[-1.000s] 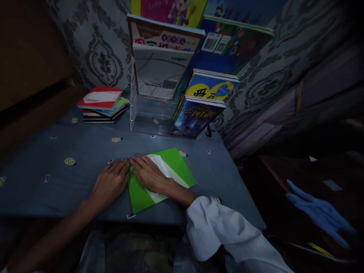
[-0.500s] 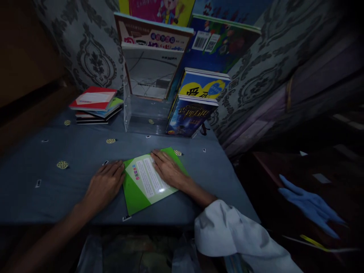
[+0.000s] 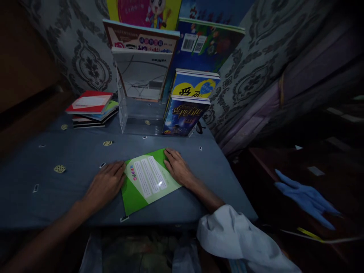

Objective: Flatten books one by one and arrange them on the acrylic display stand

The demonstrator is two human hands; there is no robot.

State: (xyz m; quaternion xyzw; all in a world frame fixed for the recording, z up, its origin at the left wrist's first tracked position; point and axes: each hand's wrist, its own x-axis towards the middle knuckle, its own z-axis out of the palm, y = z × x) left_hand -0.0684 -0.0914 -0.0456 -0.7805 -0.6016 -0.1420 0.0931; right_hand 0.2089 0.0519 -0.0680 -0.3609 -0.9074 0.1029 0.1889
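A thin green book (image 3: 148,178) lies flat and slightly turned on the blue-grey tablecloth (image 3: 85,204), its printed white text panels facing up. At the book's left edge rests my left hand (image 3: 109,178), fingers stretched out and touching its upper left corner. My right hand (image 3: 179,167) lies over the right edge, palm down with the fingers extended onto the cover. Neither hand grips the book.
Behind it stands a clear acrylic rack (image 3: 138,125) with upright books, including a dark blue book (image 3: 182,115) at its lower right. A stack of books (image 3: 91,104) sits at the back left. A blue glove (image 3: 305,199) lies on a dark surface to the right.
My right hand has slid right across the cover to the book's right edge, uncovering more text. My left hand stays at the left edge. The view has shifted slightly.
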